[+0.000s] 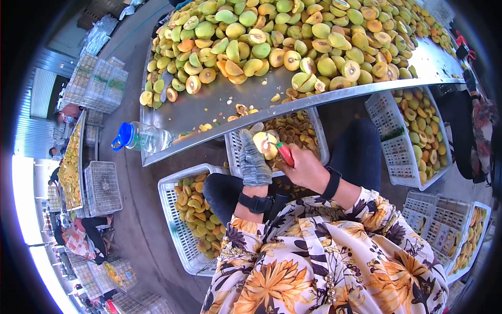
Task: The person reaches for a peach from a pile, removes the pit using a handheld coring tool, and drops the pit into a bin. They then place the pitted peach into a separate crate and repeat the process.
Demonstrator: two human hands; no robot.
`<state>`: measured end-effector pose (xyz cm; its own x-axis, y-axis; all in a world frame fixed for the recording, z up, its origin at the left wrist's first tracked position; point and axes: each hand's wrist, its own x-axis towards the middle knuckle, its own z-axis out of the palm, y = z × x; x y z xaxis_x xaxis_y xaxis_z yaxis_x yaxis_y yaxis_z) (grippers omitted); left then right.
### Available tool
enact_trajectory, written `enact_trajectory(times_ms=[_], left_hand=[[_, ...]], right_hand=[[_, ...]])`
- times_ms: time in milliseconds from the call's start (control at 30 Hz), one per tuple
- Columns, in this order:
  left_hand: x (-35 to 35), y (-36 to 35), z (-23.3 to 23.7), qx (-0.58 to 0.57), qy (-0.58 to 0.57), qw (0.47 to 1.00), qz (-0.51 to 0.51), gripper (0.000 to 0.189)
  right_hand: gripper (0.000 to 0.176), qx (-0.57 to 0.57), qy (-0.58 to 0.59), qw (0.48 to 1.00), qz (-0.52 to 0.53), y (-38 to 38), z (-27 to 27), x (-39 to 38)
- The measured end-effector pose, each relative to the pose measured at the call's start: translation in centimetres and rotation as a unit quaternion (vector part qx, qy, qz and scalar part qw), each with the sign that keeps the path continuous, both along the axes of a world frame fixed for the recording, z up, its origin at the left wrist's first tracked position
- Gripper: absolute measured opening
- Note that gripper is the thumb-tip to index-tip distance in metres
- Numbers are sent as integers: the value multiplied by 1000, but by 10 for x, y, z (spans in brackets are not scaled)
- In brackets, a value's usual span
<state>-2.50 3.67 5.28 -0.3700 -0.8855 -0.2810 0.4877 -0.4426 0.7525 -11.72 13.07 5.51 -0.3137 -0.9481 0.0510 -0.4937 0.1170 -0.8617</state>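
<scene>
My left hand (pixel 253 159), in a grey glove, is closed around a pale yellow fruit half (pixel 265 146) that looks like an apricot, cut side showing. My right hand (pixel 306 168) is bare and grips a small knife (pixel 285 154) by its red and green handle. The knife's tip meets the cut face of the fruit; the blade itself is mostly hidden. Below both hands stands a white crate (pixel 323 137) with brown-yellow cut pieces in it. Just beyond is a metal table (pixel 209 111) heaped with halved yellow-green fruit (pixel 246 49).
A blue-capped water bottle (pixel 151 137) lies at the table's left corner. Fruit-filled crates stand left (pixel 170 220) and right (pixel 384 128) of my legs, with more crates (pixel 436 217) at lower right. Other people (pixel 83 238) sit at the far left by another table; someone is at the right edge.
</scene>
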Motion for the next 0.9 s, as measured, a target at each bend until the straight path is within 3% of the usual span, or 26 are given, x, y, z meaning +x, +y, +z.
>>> enact_trajectory(times_ms=[100,167,233,367,433,533,567,633,833,900], left_hand=[[-6,5,1,-75,-81,994,4,49],[-6,12,1,-87,-76,993,-16,51],[-9,16,-2,-182,-99,978,-12,48],[-11,21,-14,-170,-84,982,-20,38],[-7,15,-15,-99,-60,993,-35,32],[4,-2,-9,44,14,990,-137,22],[8,-8,-9,46,14,990,-134,22],[15,-19,-7,79,38,963,-253,25],[21,-21,-11,67,59,963,-253,27],[22,-18,-12,-16,33,970,-239,24]], right_hand=[[27,14,-16,999,25,8,0,3],[24,7,-43,999,12,11,-6,5],[22,1,-39,999,7,14,-6,5],[21,30,-81,996,-9,22,-8,13],[21,32,-99,995,-6,23,-9,16],[22,74,-85,992,48,19,-6,14],[21,75,-70,992,68,17,-3,13],[21,73,-53,992,92,13,-1,12],[18,83,-126,980,127,10,5,7],[19,111,-109,977,146,11,9,4]])
